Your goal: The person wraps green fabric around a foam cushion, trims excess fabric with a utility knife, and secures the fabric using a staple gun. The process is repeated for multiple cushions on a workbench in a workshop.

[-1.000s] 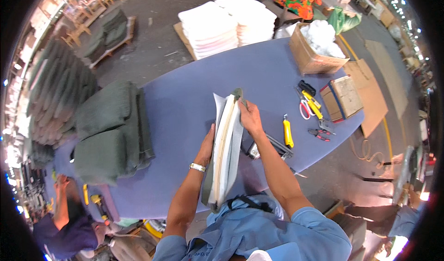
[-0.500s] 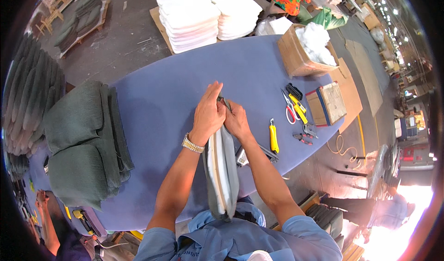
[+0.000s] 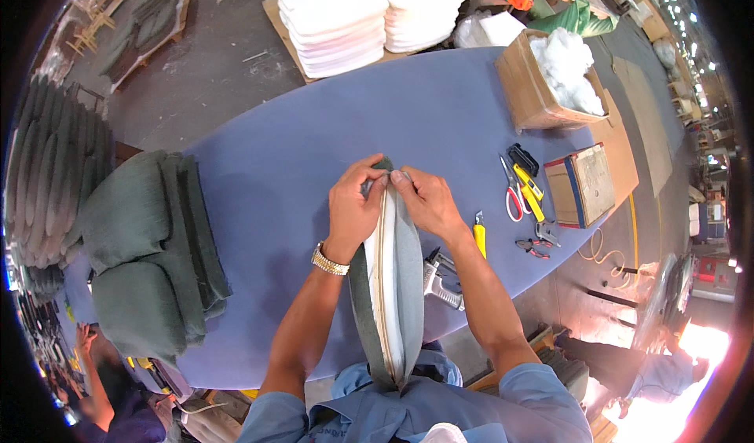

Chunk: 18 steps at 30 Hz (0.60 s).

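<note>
A dark grey-green cushion (image 3: 406,278) stands on edge between my forearms, one end against my body. Its long side gapes, showing white filling and a brown zipper (image 3: 382,302) along the opening. My left hand (image 3: 353,211), with a gold watch on its wrist, pinches the fabric at the far end. My right hand (image 3: 432,203) grips the same end from the other side, thumb on top near the zipper's end. Under my right forearm lies a silver staple gun (image 3: 441,286), partly hidden. Beside that forearm is a yellow utility knife (image 3: 480,237).
Stacked dark cushions (image 3: 133,247) stand at the table's left. Scissors (image 3: 514,199), another yellow cutter (image 3: 531,195) and pliers (image 3: 534,247) lie right. Beyond are a box of white stuffing (image 3: 522,89) and a wooden block (image 3: 591,184). A co-worker's arm (image 3: 93,380) shows lower left.
My hands have moved slightly apart and nearer to me at the cushion's far end. My left fingers, stretched before, are now bent onto the fabric. The opening shows more fully.
</note>
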{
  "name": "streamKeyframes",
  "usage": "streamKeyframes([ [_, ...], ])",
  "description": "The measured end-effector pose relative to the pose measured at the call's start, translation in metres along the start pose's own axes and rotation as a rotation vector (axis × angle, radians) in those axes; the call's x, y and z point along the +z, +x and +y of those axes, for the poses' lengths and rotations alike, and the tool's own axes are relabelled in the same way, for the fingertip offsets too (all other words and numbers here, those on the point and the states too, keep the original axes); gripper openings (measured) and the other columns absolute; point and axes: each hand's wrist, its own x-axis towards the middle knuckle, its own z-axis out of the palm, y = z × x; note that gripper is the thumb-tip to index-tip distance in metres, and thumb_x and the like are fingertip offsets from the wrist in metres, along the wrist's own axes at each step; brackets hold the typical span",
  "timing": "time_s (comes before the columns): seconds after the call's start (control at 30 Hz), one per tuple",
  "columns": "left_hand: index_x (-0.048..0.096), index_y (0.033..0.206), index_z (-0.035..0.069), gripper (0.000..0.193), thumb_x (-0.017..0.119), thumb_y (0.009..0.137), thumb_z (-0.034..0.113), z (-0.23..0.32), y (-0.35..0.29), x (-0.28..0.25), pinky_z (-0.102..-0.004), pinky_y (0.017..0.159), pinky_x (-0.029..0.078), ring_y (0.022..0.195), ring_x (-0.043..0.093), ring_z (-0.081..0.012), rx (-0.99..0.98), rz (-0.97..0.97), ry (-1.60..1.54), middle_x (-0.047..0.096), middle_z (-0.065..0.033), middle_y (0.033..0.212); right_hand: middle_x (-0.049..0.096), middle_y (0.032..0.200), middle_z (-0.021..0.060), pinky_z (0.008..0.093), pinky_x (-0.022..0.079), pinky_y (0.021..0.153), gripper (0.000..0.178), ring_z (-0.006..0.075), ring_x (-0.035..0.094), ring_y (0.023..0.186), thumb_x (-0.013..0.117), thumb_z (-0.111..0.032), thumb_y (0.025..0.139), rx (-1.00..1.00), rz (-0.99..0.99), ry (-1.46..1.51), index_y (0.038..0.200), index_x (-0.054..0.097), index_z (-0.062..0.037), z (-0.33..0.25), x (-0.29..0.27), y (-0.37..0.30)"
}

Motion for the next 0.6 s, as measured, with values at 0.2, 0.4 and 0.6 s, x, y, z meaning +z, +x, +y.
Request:
streamKeyframes([
  [0.2,0.065,0.093,-0.001,0.005,0.066,0.092,-0.006,-0.012,-0.009,0.028,-0.0402,0.103,0.051,0.126,0.064,-0.0320,0.006,0.125,-0.293,0.071,-0.0159,0.121,0.064,0.079,0.0180,0.0477,0.051,0.064,0.027,0.0387,0.064,0.071,0.057,-0.024,0.103,-0.315,0.123,-0.100,0.088,0.059,-0.0020,0.004,0.009,-0.010],
  [0.4,0.063,0.090,0.000,0.007,0.066,0.093,-0.005,-0.022,-0.028,0.028,-0.0426,0.103,0.052,0.126,0.064,-0.0338,-0.026,0.192,-0.362,0.071,-0.0150,0.116,0.066,0.077,0.0122,0.0446,0.055,0.060,0.023,0.0334,0.067,0.068,0.057,-0.020,0.101,-0.395,0.021,-0.369,0.086,0.060,-0.0032,-0.010,0.012,-0.022],
  [0.6,0.066,0.094,0.000,0.003,0.066,0.097,0.001,-0.032,-0.024,-0.005,-0.0418,0.105,0.050,0.129,0.062,-0.0310,-0.074,0.065,-0.373,0.068,-0.0142,0.122,0.067,0.077,0.0126,0.0445,0.056,0.062,0.018,0.0323,0.070,0.070,0.060,-0.019,0.097,-0.345,-0.076,-0.494,0.089,0.061,-0.0029,-0.030,0.025,-0.018],
])
